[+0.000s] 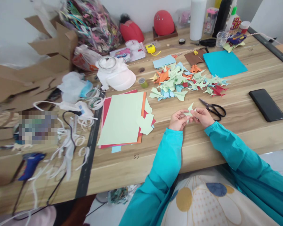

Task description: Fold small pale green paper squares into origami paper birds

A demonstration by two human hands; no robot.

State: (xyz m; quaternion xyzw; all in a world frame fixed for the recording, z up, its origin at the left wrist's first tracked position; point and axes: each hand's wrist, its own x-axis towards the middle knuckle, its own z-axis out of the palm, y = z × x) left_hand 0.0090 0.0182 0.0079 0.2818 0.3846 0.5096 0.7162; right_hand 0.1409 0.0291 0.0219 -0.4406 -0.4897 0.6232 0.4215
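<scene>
Between my two hands is a small pale green folded paper crane [190, 110], its thin points sticking out. My left hand [178, 120] pinches it from the left side. From the right, the fingers of my right hand [203, 117] close on its other side. Black-handled scissors [216, 110] lie just beyond my right hand, blades pointing up and left. Farther back sits a pile of folded paper cranes [176, 80] in green, orange, blue and red. Left of my hands are small cut paper pieces [146, 124] and a stack of coloured paper sheets [124, 117].
A black phone [267, 105] lies at the right. Behind the cranes are a blue paper sheet [224, 63] and a yellow tape measure [150, 48]. At the left are a blue glue gun [32, 166], a power strip [73, 108], cords and a cardboard box [53, 64].
</scene>
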